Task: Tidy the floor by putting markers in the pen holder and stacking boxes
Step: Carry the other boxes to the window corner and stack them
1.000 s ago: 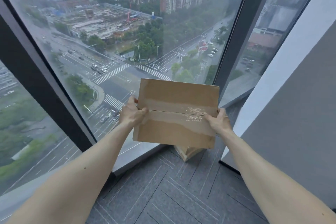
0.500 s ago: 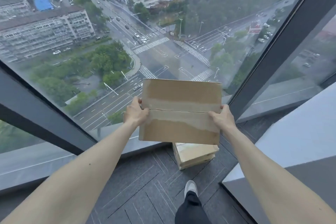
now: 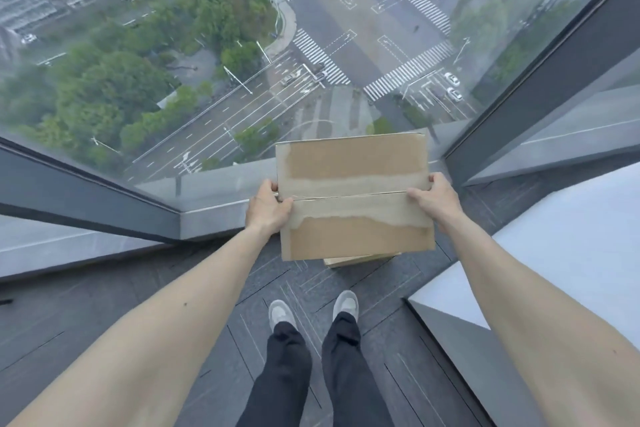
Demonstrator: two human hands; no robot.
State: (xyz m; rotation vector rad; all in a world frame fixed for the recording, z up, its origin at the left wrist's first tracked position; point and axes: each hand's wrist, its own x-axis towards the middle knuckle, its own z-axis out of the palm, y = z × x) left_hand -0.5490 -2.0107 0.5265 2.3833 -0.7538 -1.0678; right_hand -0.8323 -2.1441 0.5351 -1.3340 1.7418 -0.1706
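I hold a flat brown cardboard box (image 3: pixel 355 198) with torn tape across its top seam, out in front of me above the floor. My left hand (image 3: pixel 266 208) grips its left edge and my right hand (image 3: pixel 434 201) grips its right edge. Directly beneath it a second cardboard box (image 3: pixel 360 259) rests on the dark carpet in the window corner; only a thin strip of its near side shows. No markers or pen holder are in view.
Floor-to-ceiling windows with dark frames (image 3: pixel 540 80) meet in a corner ahead. A grey sill (image 3: pixel 207 204) runs along the glass. A white-topped ledge (image 3: pixel 568 253) stands at right. My two feet (image 3: pixel 311 308) are on the dark carpet tiles behind the boxes.
The view has tilted further down and both feet now show. The held box has come lower, nearly covering the box on the floor.
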